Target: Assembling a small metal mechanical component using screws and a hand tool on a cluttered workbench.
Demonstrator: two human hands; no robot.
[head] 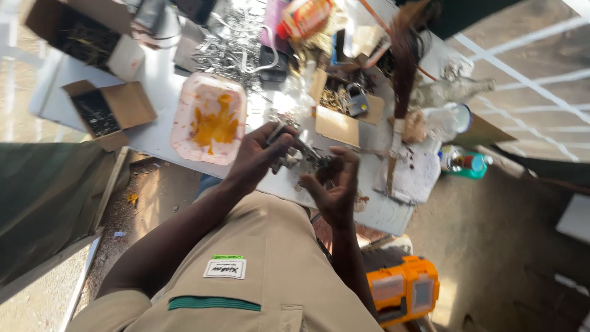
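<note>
Fingers (279, 138) of the left hand (258, 157) curl around a small metal part (294, 155), gripping it at its left end. Right hand (335, 184) meets the part from the other side, fingertips pinched on its dark end; what exactly they pinch is blurred. Both hands hold the part just above the bench's (160, 92) near edge, about midway along it. Just left of the hands lies a pink tray (209, 117) smeared with orange. Behind them sits an open carton (338, 104) with a padlock (356, 98) in it. Two more cartons (110, 110) of dark bits rest at the bench's left end. Near the right end stand a brush (402, 55) and a glass bottle (452, 92). An orange case (402, 289) sits on the floor below.
</note>
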